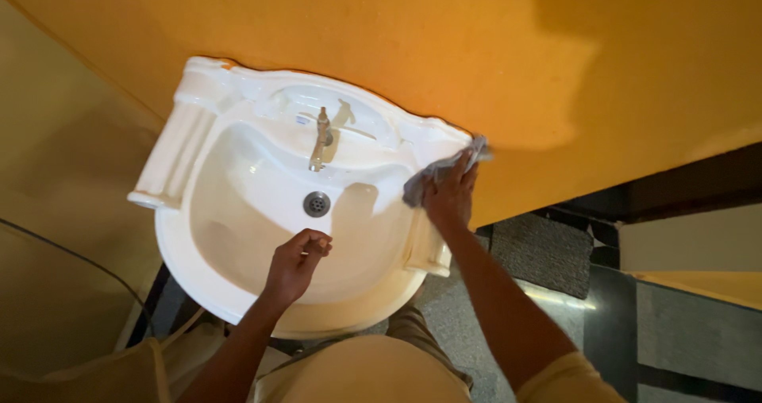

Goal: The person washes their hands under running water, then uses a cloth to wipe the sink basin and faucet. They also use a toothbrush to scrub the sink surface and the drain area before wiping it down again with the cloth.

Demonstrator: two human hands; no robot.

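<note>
Fingers point(459, 182) of the right hand point(449, 199): spread flat and pressing a crumpled grey cloth point(444, 169) onto the right rear rim of a white glazed ceramic washbasin point(190, 145). Cloth lies under and just beyond the fingertips, its long axis running along the rim toward the wall; one end juts past the basin's right rear corner. Right hand is on it; left hand is well apart from it.

Fingers point(316, 242) of the left hand point(295, 265): curled in loosely, near closed, over the front slope of the bowl. Cannot tell whether they pinch anything small.

Washbasin: wall-mounted, fluted side panels at left and right edges, broad rounded front edge nearest the person. Slim metal tap point(319, 139) at the middle of the rear ledge, spout pointing into the bowl. Round metal drain grate point(317, 204) at the bowl's centre, between tap and left hand.

Room: orange painted wall point(444, 46) behind the basin; pale wall panel at left; grey speckled floor point(540, 252) with dark tile strips at right. Person's light-coloured clothing shows at the lower edge.
</note>
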